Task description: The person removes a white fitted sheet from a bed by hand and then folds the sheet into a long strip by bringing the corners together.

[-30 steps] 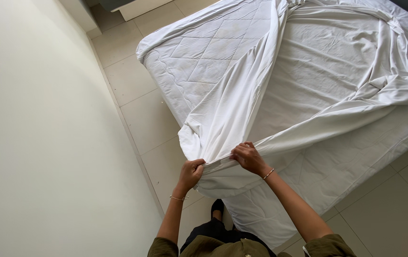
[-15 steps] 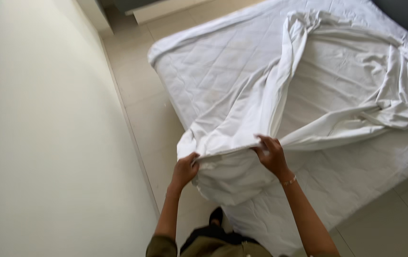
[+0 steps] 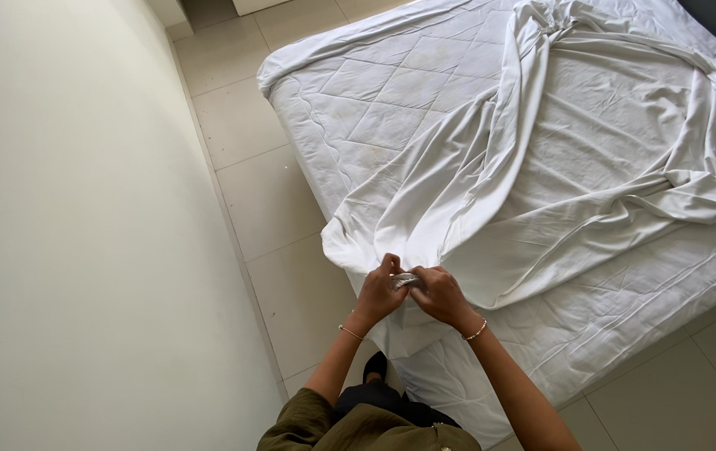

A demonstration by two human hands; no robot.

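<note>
A white bed sheet [image 3: 575, 159] lies crumpled over a quilted white mattress [image 3: 374, 92]. Its near corner hangs over the mattress corner in front of me. My left hand [image 3: 379, 291] and my right hand [image 3: 440, 294] meet at that corner, both pinching the sheet's edge, with a small bunched bit of fabric between the fingertips. A thin bracelet sits on each wrist. The rest of the sheet runs in long folds toward the far right of the bed.
A plain cream wall [image 3: 82, 234] runs along the left, close to the bed. Pale floor tiles [image 3: 291, 276] form a narrow strip between wall and mattress. More tiles [image 3: 692, 392] show at the lower right. My olive sleeves and dark trousers are at the bottom.
My hands, spread apart along the sheet's edge a second ago, have come together at the corner. The sheet has been lowered onto the mattress and lies flatter.
</note>
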